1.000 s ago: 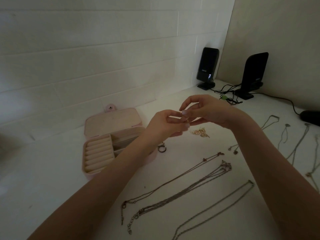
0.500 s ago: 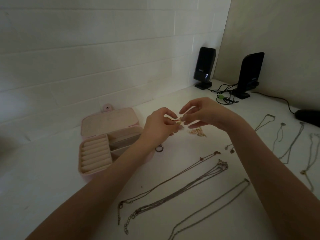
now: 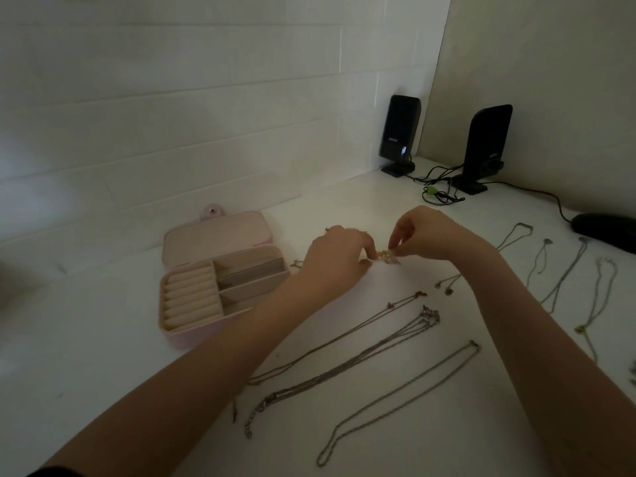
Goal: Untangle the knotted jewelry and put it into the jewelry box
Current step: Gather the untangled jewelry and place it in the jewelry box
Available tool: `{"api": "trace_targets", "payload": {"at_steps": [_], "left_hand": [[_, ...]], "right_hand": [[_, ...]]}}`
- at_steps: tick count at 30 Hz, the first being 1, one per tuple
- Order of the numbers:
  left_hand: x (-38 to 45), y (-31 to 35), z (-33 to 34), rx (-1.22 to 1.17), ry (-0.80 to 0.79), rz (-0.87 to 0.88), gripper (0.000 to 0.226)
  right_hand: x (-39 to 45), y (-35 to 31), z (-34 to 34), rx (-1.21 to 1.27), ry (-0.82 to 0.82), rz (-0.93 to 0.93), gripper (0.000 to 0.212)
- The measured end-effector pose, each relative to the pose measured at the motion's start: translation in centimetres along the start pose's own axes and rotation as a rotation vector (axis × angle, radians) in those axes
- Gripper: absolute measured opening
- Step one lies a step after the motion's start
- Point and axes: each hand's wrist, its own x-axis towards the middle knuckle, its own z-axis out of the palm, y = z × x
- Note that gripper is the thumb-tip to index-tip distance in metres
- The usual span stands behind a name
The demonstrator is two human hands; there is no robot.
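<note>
Desk (image 3: pixel 103 390): a white surface filling the lower frame, against a white tiled wall (image 3: pixel 172 115).
Jewelry box (image 3: pixel 220 277): pink, left of centre, lid laid back toward the wall; the tray shows ring rolls on the left and open compartments on the right.
Speakers (image 3: pixel 400 132): two black upright units in the upper right, with cables trailing between them.
Necklaces (image 3: pixel 361 352): several thin chains laid out straight across the lower centre; more lie along the right edge.
Left hand (image 3: pixel 335 258): at centre, just right of the box, knuckles up, low over the desk; its grip is curled with the fingertips pinching one end of the gold tangle.
Right hand (image 3: pixel 426 235): just right of the left hand, fingers bent downward; its grip pinches the other end of the tangle.
Gold tangle (image 3: pixel 385 256): a small knotted gold piece at centre, between the two hands, at or just above the desk, outside the box.
</note>
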Motion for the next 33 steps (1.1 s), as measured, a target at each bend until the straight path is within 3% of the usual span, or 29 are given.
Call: {"api": "trace_targets", "payload": {"at_steps": [5,10,16,19,21,24,27,29,33], "left_hand": [[-3.9,-0.5,-2.0,-0.133,0.053,0.015,0.009],[-6.9,0.2,-2.1,-0.206,-0.024,-0.025,0.011],[-7.4,1.6,-0.6,-0.238,-0.019,-0.054,0.033],[-6.7,2.6,0.4,-0.224,-0.066,-0.070,0.043],[-6.3,2.9,1.1,-0.246,-0.049,-0.079,0.029],[-5.9,2.3,1.5,-0.469,0.063,-0.190,0.005],[-6.0,1.5,0.5,-0.849,0.027,-0.262,0.014],[-6.4,1.2,-1.0,-1.015,-0.043,-0.255,0.013],[-6.8,-0.2,-3.6,-0.894,-0.029,-0.160,0.020]], "right_hand": [[-4.2,0.6,-0.6,-0.207,-0.333,0.023,0.017],[-6.2,0.8,0.5,-0.180,-0.281,-0.024,0.011],[-7.4,0.5,1.2,-0.144,-0.166,-0.093,0.009],[-8.0,-0.2,1.5,0.166,-0.115,-0.117,0.008],[-8.5,-0.6,1.5,0.397,-0.100,-0.098,0.007],[-8.9,-0.9,1.8,0.732,-0.042,-0.058,0.012],[-8.7,-1.2,1.7,1.049,0.047,-0.049,0.014],[-8.3,-1.5,1.3,1.159,0.049,-0.058,0.012],[-7.2,-2.5,0.6,1.248,0.008,-0.103,0.006]]}}
